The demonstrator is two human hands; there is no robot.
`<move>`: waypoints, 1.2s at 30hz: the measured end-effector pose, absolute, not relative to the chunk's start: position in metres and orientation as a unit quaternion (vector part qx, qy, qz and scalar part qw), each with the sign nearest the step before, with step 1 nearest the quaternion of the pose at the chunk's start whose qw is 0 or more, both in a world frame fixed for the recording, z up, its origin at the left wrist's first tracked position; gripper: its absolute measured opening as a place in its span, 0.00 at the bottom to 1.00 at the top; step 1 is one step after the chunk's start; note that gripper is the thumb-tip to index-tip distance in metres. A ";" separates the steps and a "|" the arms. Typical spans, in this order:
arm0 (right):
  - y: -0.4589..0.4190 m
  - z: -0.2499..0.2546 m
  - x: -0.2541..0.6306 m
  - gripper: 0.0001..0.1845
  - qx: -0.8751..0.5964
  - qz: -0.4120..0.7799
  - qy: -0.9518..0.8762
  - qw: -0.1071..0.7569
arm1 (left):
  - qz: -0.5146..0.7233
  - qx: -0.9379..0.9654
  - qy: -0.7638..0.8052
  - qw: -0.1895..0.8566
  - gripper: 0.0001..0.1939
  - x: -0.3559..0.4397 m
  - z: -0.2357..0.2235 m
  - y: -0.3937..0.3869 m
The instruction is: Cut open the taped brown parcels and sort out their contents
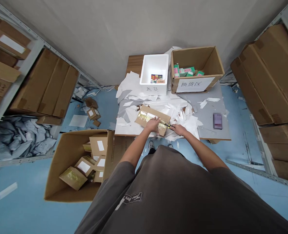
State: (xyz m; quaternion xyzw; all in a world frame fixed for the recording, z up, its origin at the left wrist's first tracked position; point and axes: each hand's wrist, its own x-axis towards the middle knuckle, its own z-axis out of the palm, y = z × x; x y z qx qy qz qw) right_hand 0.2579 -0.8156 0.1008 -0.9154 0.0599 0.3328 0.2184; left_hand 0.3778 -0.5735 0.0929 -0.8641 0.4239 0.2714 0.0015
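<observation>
A taped cardboard box (143, 117) lies at a slant on the table's front part, with shiny yellowish tape and a white label strip on top. My left hand (153, 124) holds it near its front edge, fingers over the top. In my right hand (179, 129) is a yellow-and-black utility knife (168, 125), its front end over the right part of the box. Whether the blade is in the tape is too small to tell. Crumpled white paper scraps (191, 122) lie around the box and right hand.
A white foam box (154, 90) and a cardboard carton (196, 85) holding green-and-pink packs stand at the back of the table (207, 112). A large open carton (53, 182) with several parcels is on the floor at left. Loaded shelves (28, 63) flank both sides.
</observation>
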 end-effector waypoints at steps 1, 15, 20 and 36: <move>-0.817 0.099 0.255 0.29 -0.906 0.346 0.068 0.234 | 0.270 -0.861 0.431 -0.003 0.60 0.378 0.091 -0.573; -0.824 0.092 0.239 0.28 -0.854 0.357 0.096 0.366 | 0.285 -0.837 0.465 -0.050 0.61 0.393 0.077 -0.565; -0.830 0.098 0.259 0.33 -0.864 0.396 0.053 0.305 | 0.293 -0.828 0.477 -0.036 0.59 0.392 0.079 -0.568; -0.872 0.106 0.250 0.13 -0.930 0.356 -0.013 0.087 | 0.311 -0.824 0.474 -0.016 0.61 0.400 0.084 -0.580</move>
